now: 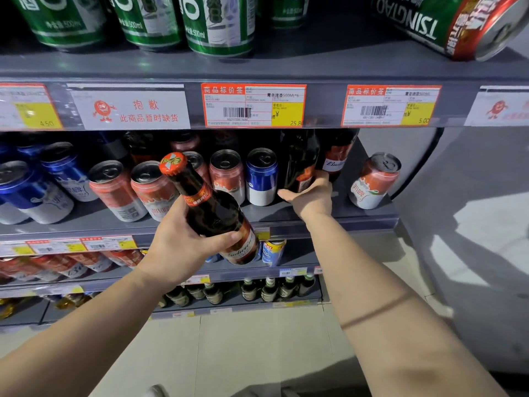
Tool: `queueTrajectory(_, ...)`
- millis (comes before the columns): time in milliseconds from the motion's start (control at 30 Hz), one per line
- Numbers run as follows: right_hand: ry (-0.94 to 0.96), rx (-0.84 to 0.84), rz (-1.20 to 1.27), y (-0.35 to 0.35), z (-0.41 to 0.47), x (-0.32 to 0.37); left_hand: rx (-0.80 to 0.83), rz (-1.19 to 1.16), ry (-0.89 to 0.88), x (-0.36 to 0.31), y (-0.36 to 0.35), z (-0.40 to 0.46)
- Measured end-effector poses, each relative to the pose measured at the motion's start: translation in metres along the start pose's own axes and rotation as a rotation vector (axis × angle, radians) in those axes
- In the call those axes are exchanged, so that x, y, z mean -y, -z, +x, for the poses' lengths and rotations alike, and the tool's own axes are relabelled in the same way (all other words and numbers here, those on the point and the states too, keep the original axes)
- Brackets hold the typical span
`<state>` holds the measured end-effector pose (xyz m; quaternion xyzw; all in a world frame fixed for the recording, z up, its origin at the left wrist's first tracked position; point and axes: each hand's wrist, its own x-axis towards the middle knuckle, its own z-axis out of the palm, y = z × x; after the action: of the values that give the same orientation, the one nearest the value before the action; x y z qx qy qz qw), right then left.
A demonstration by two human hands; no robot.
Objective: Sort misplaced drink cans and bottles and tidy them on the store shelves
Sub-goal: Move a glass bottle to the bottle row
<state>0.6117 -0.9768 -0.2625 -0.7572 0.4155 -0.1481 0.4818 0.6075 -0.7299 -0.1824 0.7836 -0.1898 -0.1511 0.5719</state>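
left hand (pixel 183 242): fingers wrapped round brown bottle (pixel 211 207), held ready to shelve | right hand (pixel 310 196): fingers curled round shelf bottle (pixel 300 164), likely making room

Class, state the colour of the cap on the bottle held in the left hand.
Orange-red with a pale emblem, on the cap of the bottle in the left hand; head view.

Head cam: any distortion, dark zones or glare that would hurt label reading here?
Head view: wide-angle bending bows the shelf edge and tilts the Tsingtao can at the top right corner; the rear of the middle shelf is dark, so the bottle at the right hand is barely readable; the bottle in the left hand shows small glints; the left price tags are smeared.
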Motion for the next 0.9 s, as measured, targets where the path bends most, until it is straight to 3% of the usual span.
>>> queueTrajectory(167, 0.033, 0.087, 0.039, 0.009, -0.001, 0.001, 0.001, -0.003, -0.006, 0.005, 0.003, 0.003)
queueTrajectory(433, -0.021, -0.065, 0.064, -0.003, 0.004, 0.008, -0.009, 0.023, -0.036, 0.007, 0.002, -0.001)
queueTrajectory(700, -0.063, -0.033, 0.157, 0.003, -0.01, 0.011, 0.022, 0.051, -0.05, 0.01, 0.003, -0.002)
queueTrajectory(767, 0.006, -0.037, 0.153, 0.009, -0.024, 0.011, 0.03, 0.046, -0.07, 0.009, -0.002, -0.002)
queueTrajectory(833, 0.115, 0.126, 0.122, 0.022, -0.048, 0.008, 0.029, 0.044, -0.109, 0.004, -0.009, -0.003)
queueTrajectory(900, 0.241, 0.425, 0.002, 0.033, -0.075, 0.004, 0.041, 0.042, -0.158, -0.001, -0.018, -0.002)
